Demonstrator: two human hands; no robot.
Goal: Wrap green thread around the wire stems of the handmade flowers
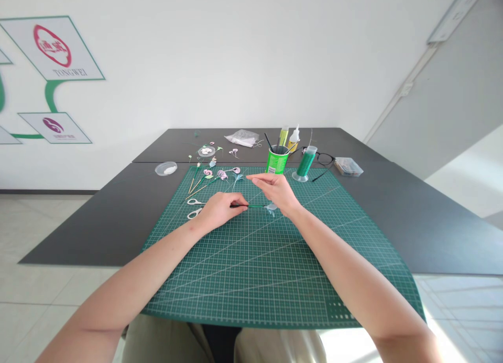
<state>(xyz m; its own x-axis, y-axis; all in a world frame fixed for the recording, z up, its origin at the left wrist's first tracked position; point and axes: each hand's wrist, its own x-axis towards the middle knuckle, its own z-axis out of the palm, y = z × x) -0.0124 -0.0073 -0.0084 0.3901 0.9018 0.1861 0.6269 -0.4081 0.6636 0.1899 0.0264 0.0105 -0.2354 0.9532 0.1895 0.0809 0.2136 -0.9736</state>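
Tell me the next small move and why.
Probably bring the right hand to the green stem near the pale blue flower: the left hand pinches that stem, while the right hand's fingertips are apart from it.

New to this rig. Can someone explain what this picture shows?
There is no machine: these are a person's two bare hands, seen from a head-worn camera looking forward and down. The left hand holds a green stem with a pale blue flower at its end. The right hand is raised by that flower; whether it pinches anything is too small to tell. Scissors and small craft flowers lie on the green cutting mat; a green can stands towards the back.
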